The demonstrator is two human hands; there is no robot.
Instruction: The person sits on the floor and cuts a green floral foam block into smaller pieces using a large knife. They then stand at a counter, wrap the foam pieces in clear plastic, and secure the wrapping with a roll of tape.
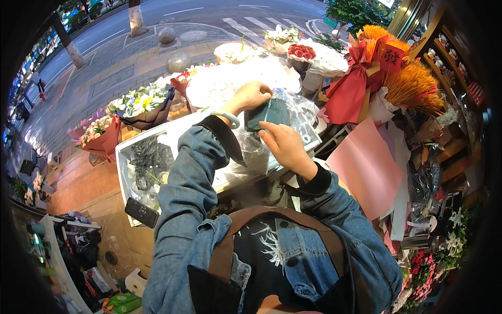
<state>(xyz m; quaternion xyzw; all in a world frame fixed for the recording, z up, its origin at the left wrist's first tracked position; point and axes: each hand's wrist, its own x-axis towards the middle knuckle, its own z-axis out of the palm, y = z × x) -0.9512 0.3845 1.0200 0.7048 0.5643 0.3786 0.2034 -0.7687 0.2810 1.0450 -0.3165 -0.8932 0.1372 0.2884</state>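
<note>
A dark green block (277,112), perhaps floral foam, lies with clear plastic film (300,108) around it on the white table. At the block's upper left edge is my left hand (253,95), its fingers bent together; whether they pinch the film cannot be told. My right hand (288,147) is at the block's lower edge, thumb and fingers spread a little, with crinkled film beside and below it. A pale bangle (227,117) circles my left wrist. Strong light washes out the white surface behind the block.
Wrapped bouquets (143,100) line the table's far side. A black phone (141,212) lies at the near left corner, by a glass-topped section holding dark crumpled material (151,157). Pink wrapping paper (366,168) is at the right, below a large red-wrapped bouquet (347,94). A shelf (59,251) stands lower left.
</note>
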